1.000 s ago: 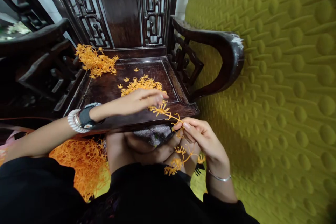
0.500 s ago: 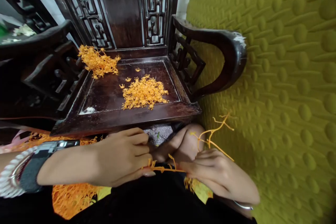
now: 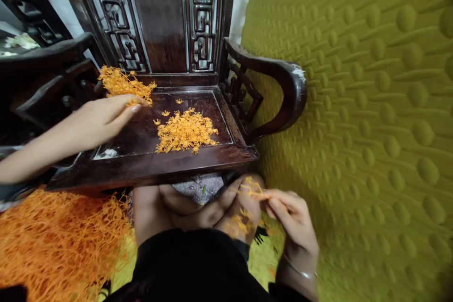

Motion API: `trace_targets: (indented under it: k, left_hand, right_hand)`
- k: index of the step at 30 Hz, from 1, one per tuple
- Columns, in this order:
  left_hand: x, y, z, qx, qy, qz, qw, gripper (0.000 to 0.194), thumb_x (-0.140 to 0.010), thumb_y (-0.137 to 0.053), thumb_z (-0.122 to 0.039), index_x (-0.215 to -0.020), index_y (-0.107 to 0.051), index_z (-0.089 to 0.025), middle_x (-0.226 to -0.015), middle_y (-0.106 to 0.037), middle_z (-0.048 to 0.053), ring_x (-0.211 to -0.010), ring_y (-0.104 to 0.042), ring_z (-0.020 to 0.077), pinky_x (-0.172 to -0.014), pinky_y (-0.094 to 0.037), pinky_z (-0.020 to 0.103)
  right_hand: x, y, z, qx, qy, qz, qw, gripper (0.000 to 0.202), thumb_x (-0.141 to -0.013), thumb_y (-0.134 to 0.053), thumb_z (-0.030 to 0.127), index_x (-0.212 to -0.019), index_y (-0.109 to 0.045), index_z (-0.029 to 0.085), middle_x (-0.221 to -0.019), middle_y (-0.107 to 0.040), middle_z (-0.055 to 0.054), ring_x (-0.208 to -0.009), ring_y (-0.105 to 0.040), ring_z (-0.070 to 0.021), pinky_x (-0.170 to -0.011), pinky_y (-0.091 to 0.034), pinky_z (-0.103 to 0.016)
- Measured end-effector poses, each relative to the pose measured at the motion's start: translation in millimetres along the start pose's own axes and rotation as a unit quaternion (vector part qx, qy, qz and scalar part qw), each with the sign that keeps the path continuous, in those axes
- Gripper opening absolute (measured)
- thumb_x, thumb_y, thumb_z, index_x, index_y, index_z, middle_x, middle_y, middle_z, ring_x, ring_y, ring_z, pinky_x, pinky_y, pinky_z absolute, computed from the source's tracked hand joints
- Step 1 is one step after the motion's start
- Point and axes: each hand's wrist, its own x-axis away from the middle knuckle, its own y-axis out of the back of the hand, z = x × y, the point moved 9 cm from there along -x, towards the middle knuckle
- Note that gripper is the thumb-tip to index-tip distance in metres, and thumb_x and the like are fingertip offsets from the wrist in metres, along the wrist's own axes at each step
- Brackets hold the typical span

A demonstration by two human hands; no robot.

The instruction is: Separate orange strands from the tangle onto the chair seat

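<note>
- Head view, progress: a heap of small detached orange pieces lies in the middle of the dark carved chair seat, which I judge to be the finished share. A tangled orange bundle sits at the seat's back left corner, and a far larger orange mass lies low at the left, so I judge that much is left.
- Head view, hands: the left hand reaches over the seat, fingers loosely extended, its tips at the corner bundle; whether it grips anything I cannot tell.
- The right hand is down by the knees, beside the yellow-green padded surface, pinching a thin branched orange sprig between fingertips.
- Look: the sprig is slim, wiry and forked, blurred here.
</note>
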Motion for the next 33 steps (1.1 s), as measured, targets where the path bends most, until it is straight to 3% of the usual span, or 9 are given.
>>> trace_targets:
  k: [2,6,9,15,18,21,24,27,33]
  left_hand:
    - [-11.5,-37.7,14.6,0.054,0.005,0.025,0.998,0.042,-0.085,-0.046,-0.058,-0.113,-0.062,-0.03,-0.098,-0.065,0.006,-0.088,-0.064,0.0265,-0.085,-0.051,0.043]
    - [-29.7,-115.1,14.6,0.086,-0.011,0.069,0.994,0.046,-0.079,-0.06,-0.054,-0.117,-0.061,-0.028,-0.085,-0.06,0.006,-0.069,-0.061,0.0193,-0.073,-0.054,0.035]
    - [-38.7,-143.9,6.1,0.079,-0.026,0.091,0.992,0.054,-0.08,-0.058,-0.058,-0.118,-0.061,-0.021,-0.091,-0.06,0.007,-0.077,-0.062,0.0192,-0.078,-0.053,0.037]
    - [-27.1,-109.3,-71.3,0.148,-0.074,0.098,0.981,0.044,-0.095,-0.038,-0.049,-0.122,-0.055,-0.019,-0.127,-0.056,0.009,-0.12,-0.05,0.0231,-0.108,-0.036,0.042]
    - [-1.8,-98.8,-132.4,0.213,-0.109,0.165,0.957,0.038,-0.096,-0.038,-0.05,-0.101,-0.061,-0.02,-0.102,-0.065,0.003,-0.096,-0.059,0.0173,-0.09,-0.046,0.034]
    - [18.2,-98.0,-170.4,0.188,-0.123,0.135,0.965,0.055,-0.081,-0.049,-0.071,-0.087,-0.059,-0.017,-0.089,-0.061,0.005,-0.082,-0.055,0.0198,-0.074,-0.046,0.035]
    - [28.0,-100.2,-185.2,0.156,-0.129,0.046,0.978,0.061,-0.077,-0.051,-0.073,-0.094,-0.058,-0.015,-0.096,-0.058,0.009,-0.087,-0.051,0.0223,-0.076,-0.046,0.037]
    - [30.2,-101.8,-188.9,0.128,-0.141,-0.008,0.982,0.037,-0.095,-0.041,-0.046,-0.1,-0.058,-0.013,-0.099,-0.058,0.011,-0.089,-0.05,0.0212,-0.078,-0.046,0.036]
    - [43.7,-80.8,-198.3,0.149,-0.244,-0.021,0.958,0.026,-0.096,-0.041,-0.022,-0.076,-0.055,-0.017,-0.074,-0.057,0.002,-0.077,-0.049,0.0155,-0.078,-0.047,0.031]
  right_hand:
    - [-18.5,-9.9,-5.6,-0.178,0.004,-0.055,0.982,0.023,-0.094,-0.052,0.037,-0.095,-0.073,0.027,-0.042,-0.041,0.007,-0.037,-0.035,-0.009,-0.041,-0.034,-0.022]
    - [-49.3,-33.6,-15.6,-0.419,-0.038,-0.108,0.9,0.015,-0.089,-0.059,0.041,-0.089,-0.07,0.03,-0.052,-0.045,0.007,-0.045,-0.046,-0.0087,-0.053,-0.05,-0.023]
    - [-56.4,-45.3,-16.9,-0.487,-0.072,-0.094,0.865,0.011,-0.086,-0.065,0.038,-0.081,-0.068,0.029,-0.067,-0.056,0.005,-0.068,-0.062,-0.01,-0.072,-0.057,-0.027]
    - [-59.8,-49.4,-20.7,-0.473,-0.072,-0.103,0.872,0.016,-0.089,-0.06,0.036,-0.079,-0.068,0.027,-0.099,-0.069,0.003,-0.107,-0.062,-0.0151,-0.105,-0.047,-0.04]
    - [-65.5,-54.8,-15.9,-0.43,-0.048,-0.118,0.894,0.021,-0.092,-0.056,0.035,-0.08,-0.07,0.025,-0.109,-0.069,0.001,-0.116,-0.058,-0.0158,-0.113,-0.037,-0.038]
    - [-68.1,-60.7,-9.4,-0.38,-0.026,-0.141,0.914,0.02,-0.092,-0.054,0.033,-0.082,-0.07,0.024,-0.118,-0.066,0.0,-0.119,-0.056,-0.0158,-0.115,-0.032,-0.036]
    - [-66.5,-65.3,-7.6,-0.344,-0.03,-0.162,0.924,0.02,-0.092,-0.054,0.035,-0.083,-0.068,0.024,-0.115,-0.066,0.0,-0.114,-0.058,-0.0163,-0.11,-0.037,-0.036]
    - [-63.5,-68.1,-8.0,-0.333,-0.046,-0.175,0.925,0.024,-0.092,-0.055,0.037,-0.075,-0.065,0.023,-0.085,-0.066,0.0,-0.093,-0.062,-0.0147,-0.099,-0.046,-0.033]
    - [-54.4,-75.8,16.6,-0.363,-0.034,-0.13,0.922,0.03,-0.093,-0.053,0.034,-0.066,-0.056,0.023,-0.045,-0.03,0.006,-0.054,-0.043,-0.0128,-0.082,-0.051,-0.031]
